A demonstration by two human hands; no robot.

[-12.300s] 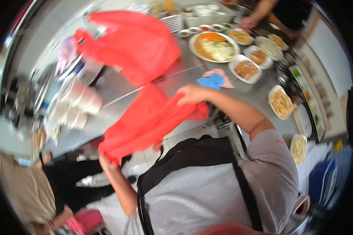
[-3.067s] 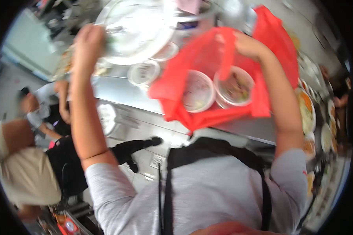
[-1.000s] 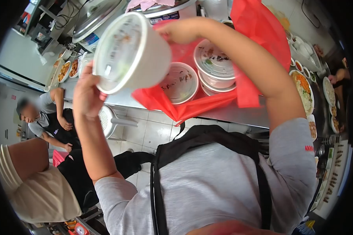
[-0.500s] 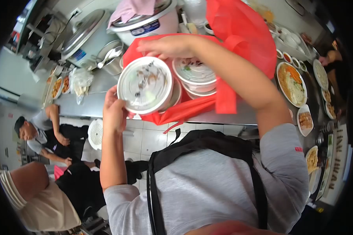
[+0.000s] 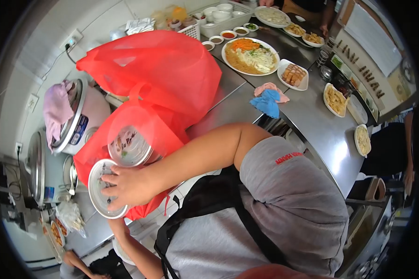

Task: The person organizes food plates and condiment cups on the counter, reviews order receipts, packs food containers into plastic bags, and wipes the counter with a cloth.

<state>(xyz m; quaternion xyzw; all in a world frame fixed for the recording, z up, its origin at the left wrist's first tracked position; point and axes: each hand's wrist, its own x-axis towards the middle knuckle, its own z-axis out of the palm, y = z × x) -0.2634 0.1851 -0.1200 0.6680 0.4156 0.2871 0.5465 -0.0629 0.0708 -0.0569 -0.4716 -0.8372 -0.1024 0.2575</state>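
My right hand (image 5: pixel 128 186) lies over the clear lid of a round white takeaway tub (image 5: pixel 98 188), its fingers spread across the top. My left hand (image 5: pixel 118 226) is below the same tub, gripping its underside; most of its fingers are hidden. The tub is tilted at the mouth of a red carrier bag (image 5: pixel 95 160). Beside it, a second round tub (image 5: pixel 128 146) with dark writing on its lid sits in the bag, partly behind the thin red cloth.
Another red bag (image 5: pixel 172 69) stands behind. At left is a large rice cooker (image 5: pixel 91 118) with a pink cloth. Along the steel counter are a noodle platter (image 5: pixel 251 56), a sliced-meat dish (image 5: pixel 294 75), a blue cloth (image 5: pixel 266 103) and sauce bowls (image 5: pixel 228 35). Other people stand nearby.
My view has turned toward the right side of the counter. My right hand has come down from above the bag onto the tub's lid. The tub stays with my left hand.
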